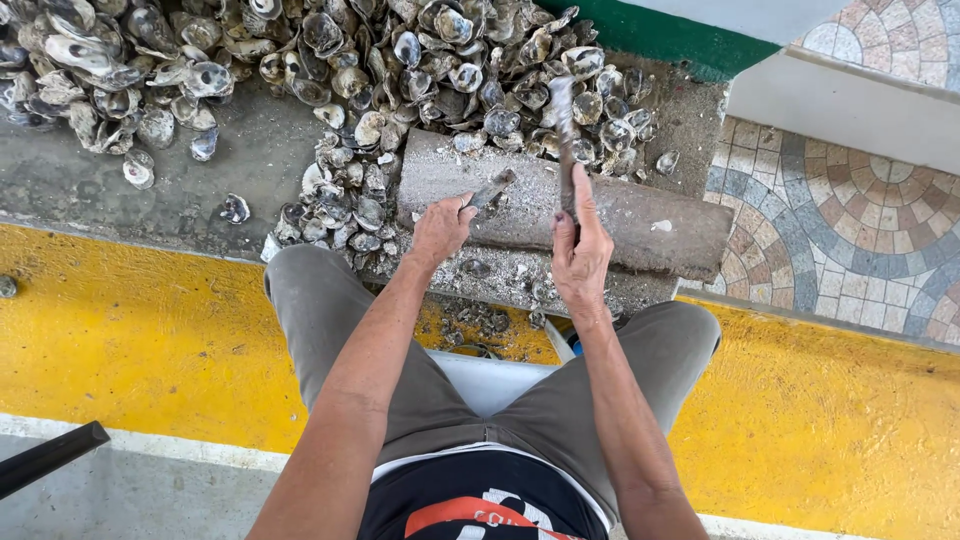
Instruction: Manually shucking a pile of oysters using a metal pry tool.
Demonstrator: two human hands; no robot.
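Grey, rough oyster shell (490, 192) is sitting on the wooden block (640, 215) at frame centre, pinned there by the left hand (440, 228), fingers clenching around its near end. Right hand (582, 250) is gripping the handle of a hammer-like tool (563, 140), fist wrapping tight; the tool's head is pointing up-frame and is motion-blurred, so its exact shape is hard to tell, probably metal. Block is a long, weathered, roughly rectangular slab, dusted with pale shell grit and chips.

Big shell pile (330, 70) is filling the upper left and upper centre: irregular, ridged, grey-white halves, some showing glossy pearly insides. Loose shells are spilling down to the block's left end and crowding it. Pile is lying on a dull concrete ledge (150, 190). Yellow painted curb (130, 340) is running across mid-frame under it. Patterned mosaic paving (860, 230) is showing at the right. Person's grey trousers (330, 310) are framing a white seat (490, 380) at lower centre. Dark bar (45, 455) is poking in at lower left.
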